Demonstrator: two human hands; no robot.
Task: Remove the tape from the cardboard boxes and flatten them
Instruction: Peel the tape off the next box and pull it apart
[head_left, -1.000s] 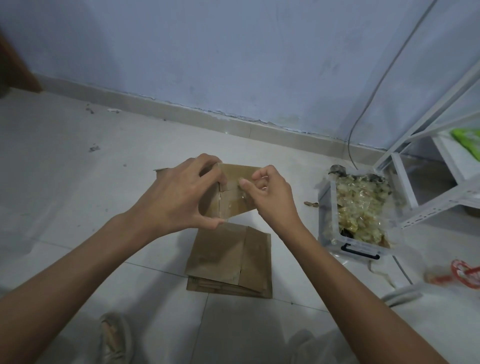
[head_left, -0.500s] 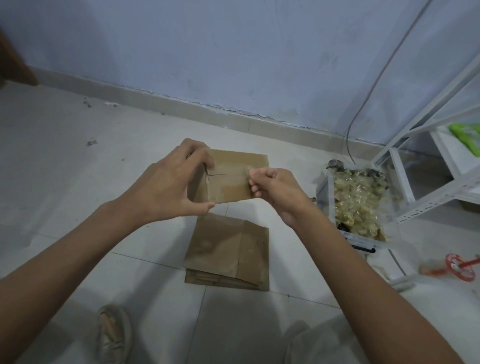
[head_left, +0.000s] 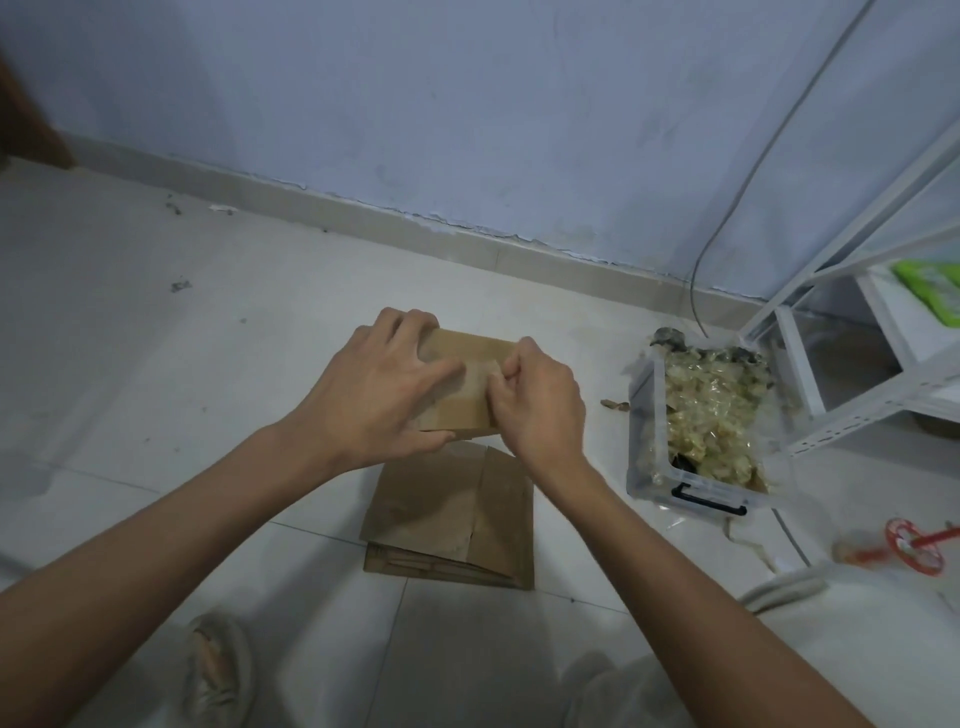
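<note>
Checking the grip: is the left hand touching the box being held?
Touching. The head view shows the left hand wrapped around the box's left end.

1. A left hand (head_left: 382, 395) grips a small cardboard box (head_left: 462, 387) from its left side, fingers curled over the far edge, thumb beneath.
2. A right hand (head_left: 537, 402) touches the box's right side, fingertips pinching clear tape (head_left: 475, 376) on its face.
3. Below both hands, a stack of flattened cardboard (head_left: 452, 525) lies on the tiled floor (head_left: 156, 364).
4. Right of the right hand sits a clear plastic bin (head_left: 644, 447) holding crumpled tape.
</note>
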